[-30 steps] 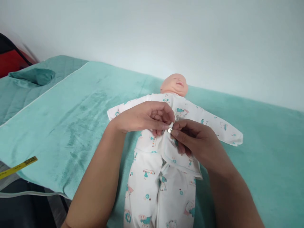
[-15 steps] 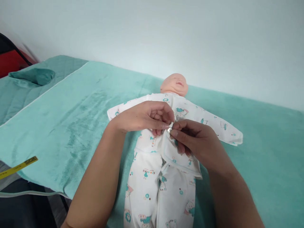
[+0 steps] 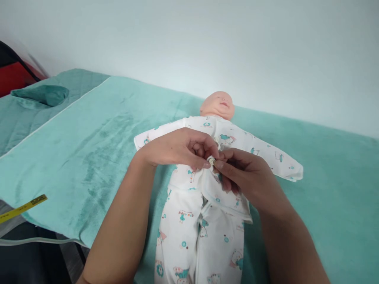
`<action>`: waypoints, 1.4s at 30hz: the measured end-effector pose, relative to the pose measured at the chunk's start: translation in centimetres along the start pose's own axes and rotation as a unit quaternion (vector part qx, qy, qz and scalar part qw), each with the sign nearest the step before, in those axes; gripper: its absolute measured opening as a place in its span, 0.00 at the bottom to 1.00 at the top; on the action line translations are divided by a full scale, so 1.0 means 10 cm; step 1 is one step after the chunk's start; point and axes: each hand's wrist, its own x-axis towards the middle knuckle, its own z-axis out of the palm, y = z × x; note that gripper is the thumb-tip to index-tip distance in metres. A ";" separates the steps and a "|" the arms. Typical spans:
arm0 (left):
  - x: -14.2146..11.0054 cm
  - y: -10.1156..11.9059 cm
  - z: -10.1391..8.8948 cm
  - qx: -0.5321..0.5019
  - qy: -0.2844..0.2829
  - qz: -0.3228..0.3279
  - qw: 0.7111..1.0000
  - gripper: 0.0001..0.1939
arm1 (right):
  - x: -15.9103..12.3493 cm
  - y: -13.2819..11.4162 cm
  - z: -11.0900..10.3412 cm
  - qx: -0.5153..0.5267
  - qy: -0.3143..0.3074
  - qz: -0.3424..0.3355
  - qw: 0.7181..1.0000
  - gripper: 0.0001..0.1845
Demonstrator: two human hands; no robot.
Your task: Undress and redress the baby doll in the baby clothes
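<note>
Doll lay face up on the green cover, arms spread, in white printed top and matching trousers. Round fastener sat at the top's front edge, mid-torso, between the 2 hands. Left hand: thumb and index pinched around it. Right hand: thumb and index gripped its other side, remaining fingers curled beneath. Top's lower front hung open over the trousers' waist.
</note>
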 end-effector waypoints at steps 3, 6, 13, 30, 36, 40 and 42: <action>0.00 0.00 -0.01 0.005 -0.002 -0.007 1.000 0.09 | 0.00 0.01 0.00 -0.002 0.001 0.002 1.000 0.13; 0.00 -0.01 -0.01 0.005 -0.002 -0.011 1.000 0.09 | 0.01 0.02 0.00 -0.006 0.002 0.000 1.000 0.13; 0.00 -0.02 -0.01 -0.005 -0.004 -0.007 1.000 0.08 | 0.00 0.00 0.00 -0.009 0.000 0.004 1.000 0.13; 0.00 -0.02 0.00 -0.014 -0.004 -0.002 1.000 0.07 | 0.00 0.03 -0.01 0.008 -0.008 0.000 1.000 0.10; 0.01 -0.03 0.00 -0.006 -0.003 -0.005 1.000 0.07 | 0.00 0.01 -0.01 0.006 -0.005 0.001 1.000 0.10; 0.01 -0.03 0.01 -0.004 -0.003 0.002 1.000 0.07 | 0.00 0.01 -0.01 0.022 -0.005 0.005 1.000 0.13; 0.01 -0.03 0.01 -0.001 -0.002 0.004 1.000 0.07 | 0.00 0.02 -0.01 0.046 -0.009 0.011 0.999 0.13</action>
